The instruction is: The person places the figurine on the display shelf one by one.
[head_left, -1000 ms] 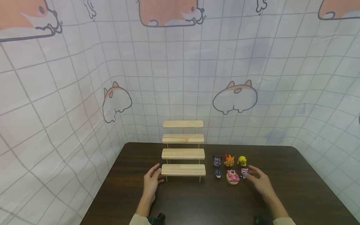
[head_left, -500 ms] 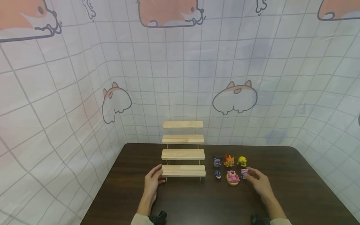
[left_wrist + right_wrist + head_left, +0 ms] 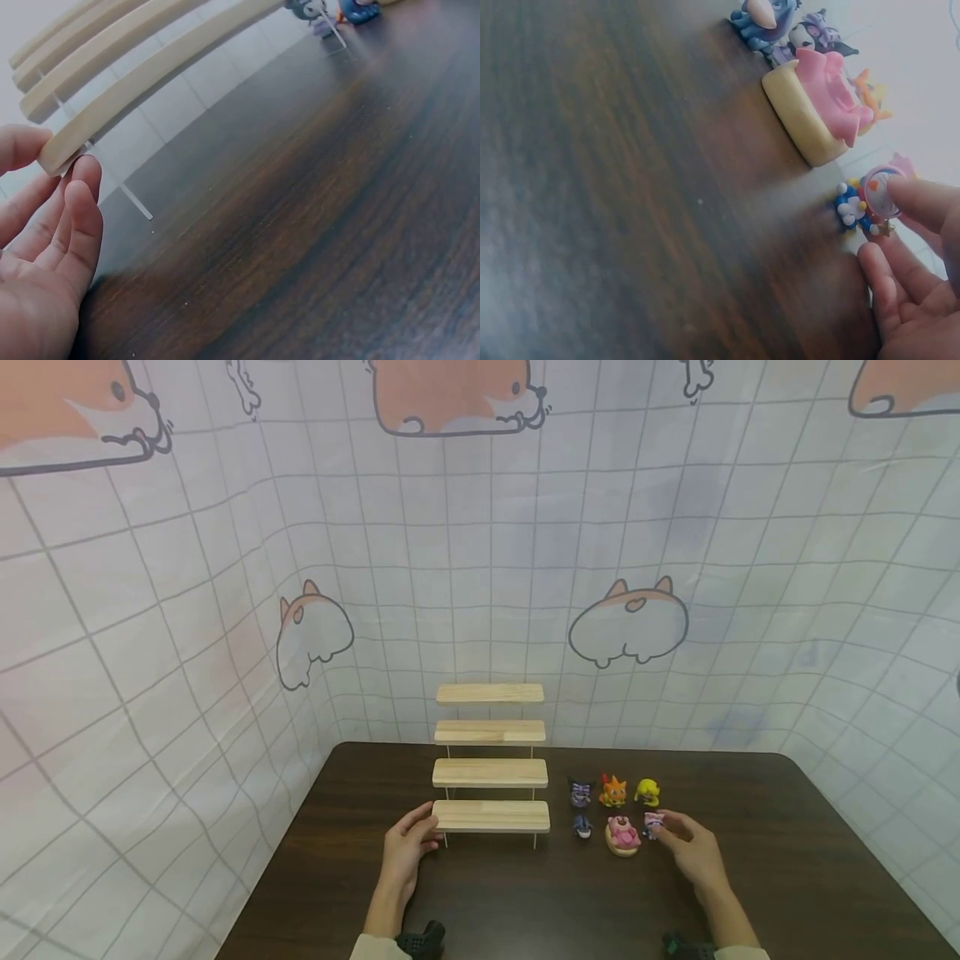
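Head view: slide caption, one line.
Left grip holding the lowest board of a four-tier wooden shelf, right grip pinching a small figurine beside five others.

Left forearm (image 3: pixel 385 912) and right forearm (image 3: pixel 731 917) reach forward, both slanting inward. Left hand (image 3: pixel 402 853): thumb opposed to bent fingers, pinching. Right hand (image 3: pixel 692 850), well apart from left: thumb forward in a pinch, lower fingers curled. Palms inward, backs showing from head view.

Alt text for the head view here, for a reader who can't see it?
A person's left hand grips the left end of the lowest board on a four-tier wooden stand, while the right hand pinches a figurine. Five other figurines sit nearby on the dark table, before a gridded backdrop with cartoon dogs.
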The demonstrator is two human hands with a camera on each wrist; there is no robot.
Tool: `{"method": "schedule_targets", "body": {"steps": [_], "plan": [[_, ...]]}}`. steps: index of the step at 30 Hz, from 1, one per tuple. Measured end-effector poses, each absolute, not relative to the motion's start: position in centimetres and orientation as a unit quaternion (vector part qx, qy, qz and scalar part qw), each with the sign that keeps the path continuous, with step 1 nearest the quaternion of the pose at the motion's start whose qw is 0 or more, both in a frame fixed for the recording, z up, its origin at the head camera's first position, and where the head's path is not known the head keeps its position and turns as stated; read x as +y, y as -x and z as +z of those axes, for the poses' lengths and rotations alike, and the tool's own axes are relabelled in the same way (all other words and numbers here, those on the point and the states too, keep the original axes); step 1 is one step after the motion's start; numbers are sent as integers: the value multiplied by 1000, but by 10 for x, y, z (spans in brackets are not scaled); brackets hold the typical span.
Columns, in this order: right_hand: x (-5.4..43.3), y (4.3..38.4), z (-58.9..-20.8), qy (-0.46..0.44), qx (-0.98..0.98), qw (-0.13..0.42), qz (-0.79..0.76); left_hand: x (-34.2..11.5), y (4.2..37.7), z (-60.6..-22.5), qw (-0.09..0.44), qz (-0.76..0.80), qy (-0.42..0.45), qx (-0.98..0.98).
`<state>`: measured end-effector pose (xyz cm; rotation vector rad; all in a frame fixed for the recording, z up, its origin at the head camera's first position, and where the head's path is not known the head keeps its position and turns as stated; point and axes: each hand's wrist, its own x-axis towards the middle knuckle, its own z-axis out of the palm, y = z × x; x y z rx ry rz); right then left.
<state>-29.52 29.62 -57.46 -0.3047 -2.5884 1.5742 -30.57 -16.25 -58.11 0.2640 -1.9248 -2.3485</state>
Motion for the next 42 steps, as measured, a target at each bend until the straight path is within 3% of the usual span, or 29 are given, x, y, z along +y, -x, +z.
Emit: {"method": "schedule_targets", "body": {"steps": [42], "plan": [[302,292,-569,112,-803,123,572,-165,303,-580,39,-776,-74,-626]]}}
